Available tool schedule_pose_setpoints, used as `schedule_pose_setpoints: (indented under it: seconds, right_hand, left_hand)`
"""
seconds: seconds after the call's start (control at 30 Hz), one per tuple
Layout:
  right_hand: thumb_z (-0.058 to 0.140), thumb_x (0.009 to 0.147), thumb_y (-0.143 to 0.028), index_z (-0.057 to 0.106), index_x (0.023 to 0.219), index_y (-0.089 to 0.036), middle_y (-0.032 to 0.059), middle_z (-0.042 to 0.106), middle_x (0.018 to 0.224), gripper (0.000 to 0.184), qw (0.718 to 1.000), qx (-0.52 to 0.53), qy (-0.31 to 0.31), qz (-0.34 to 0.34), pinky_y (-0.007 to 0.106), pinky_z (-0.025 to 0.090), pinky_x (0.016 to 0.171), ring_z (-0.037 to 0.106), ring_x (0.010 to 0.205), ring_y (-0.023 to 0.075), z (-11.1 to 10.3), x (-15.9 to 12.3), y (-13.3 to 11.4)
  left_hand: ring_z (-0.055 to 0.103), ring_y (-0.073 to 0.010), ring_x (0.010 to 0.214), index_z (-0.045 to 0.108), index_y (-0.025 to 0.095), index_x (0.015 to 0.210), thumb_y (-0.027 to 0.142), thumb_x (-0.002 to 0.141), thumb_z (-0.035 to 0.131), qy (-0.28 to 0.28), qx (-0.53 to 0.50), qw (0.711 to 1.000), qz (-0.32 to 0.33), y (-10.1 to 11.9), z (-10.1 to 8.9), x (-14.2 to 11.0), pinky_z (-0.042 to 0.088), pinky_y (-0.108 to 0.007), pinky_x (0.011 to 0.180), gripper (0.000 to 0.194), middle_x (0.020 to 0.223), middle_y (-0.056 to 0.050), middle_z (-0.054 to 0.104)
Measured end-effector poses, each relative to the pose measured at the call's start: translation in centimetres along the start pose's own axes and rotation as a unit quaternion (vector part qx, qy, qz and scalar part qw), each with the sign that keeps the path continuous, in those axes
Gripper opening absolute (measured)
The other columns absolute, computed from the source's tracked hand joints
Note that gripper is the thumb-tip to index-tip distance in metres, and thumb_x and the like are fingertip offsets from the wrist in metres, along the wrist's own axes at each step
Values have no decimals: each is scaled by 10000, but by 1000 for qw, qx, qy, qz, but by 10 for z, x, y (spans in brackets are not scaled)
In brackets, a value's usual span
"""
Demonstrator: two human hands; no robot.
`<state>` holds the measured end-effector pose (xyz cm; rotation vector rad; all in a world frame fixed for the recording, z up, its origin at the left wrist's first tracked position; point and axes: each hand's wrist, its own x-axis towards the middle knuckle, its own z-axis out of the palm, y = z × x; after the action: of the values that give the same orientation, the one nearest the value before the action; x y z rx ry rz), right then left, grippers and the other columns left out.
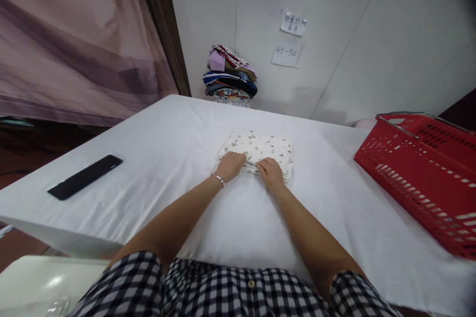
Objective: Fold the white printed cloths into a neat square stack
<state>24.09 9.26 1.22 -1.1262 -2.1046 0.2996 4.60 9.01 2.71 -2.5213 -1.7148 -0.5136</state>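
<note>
A folded cream cloth (266,147) with small leaf and plant prints lies flat in the middle of the white-covered table (159,133). Its near edge shows several stacked layers. My left hand (231,164), with a silver bracelet at the wrist, grips that near edge left of its middle, fingers closed. A short way to the right, my right hand (271,173) pinches the same edge between thumb and fingers. The fingertips of both hands are partly hidden by the cloth's layers.
A red plastic basket (420,173) with a metal handle stands on the right. On the left lies a flat black object (85,177). A pile of folded fabrics (230,77) stands at the far edge by the wall, below two paper notes (286,52). A pink curtain (74,34) hangs at left.
</note>
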Motion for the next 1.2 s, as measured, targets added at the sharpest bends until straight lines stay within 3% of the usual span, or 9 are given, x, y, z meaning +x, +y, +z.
schedule_pose_setpoints:
  seconds: [0.17,0.3,0.5,0.77,1.0,1.2]
  right_hand:
    - [427,904,-284,664,878,-217,47,598,870,247,1000,-11,-2,-5,313,378,777,501,846,184,1,0,1]
    - [442,900,-281,665,874,-217,43,598,857,233,1000,-10,1,-3,305,381,762,501,826,178,2,0,1]
    - [440,903,-290,665,866,-225,40,598,844,238,1000,-12,8,-4,306,386,756,505,818,178,2,0,0]
    - [436,904,-297,668,873,-227,43,602,853,244,1000,-21,3,-7,309,380,751,510,831,180,2,-1,1]
    - [495,875,-371,658,958,-233,49,602,888,228,999,-26,-14,-30,317,381,771,505,842,186,0,-1,2]
    - [451,900,-308,676,877,-235,43,599,857,237,1000,-11,9,-16,313,383,755,503,828,181,4,-1,2]
  left_hand:
    - [565,-194,885,590,183,910,61,824,406,28,-2,999,45,-4,5,-10,394,-337,806,237,917,-68,634]
    - [556,-185,951,594,195,955,77,829,415,59,-32,995,71,-5,4,-15,404,-338,825,249,1034,-56,625]
    - [553,-165,921,596,207,965,236,896,399,61,-58,994,72,-1,-3,-12,408,-316,800,211,1010,-37,621]
    - [554,-169,893,623,204,853,257,892,417,49,-42,997,42,3,0,-5,393,-324,778,216,989,-36,620]
    - [544,-167,809,571,183,808,237,890,416,50,-59,997,13,6,-2,-4,383,-314,727,183,831,-35,606]
    - [551,-175,798,566,181,804,241,892,423,44,-42,998,8,7,-2,-4,379,-324,740,178,811,-38,614]
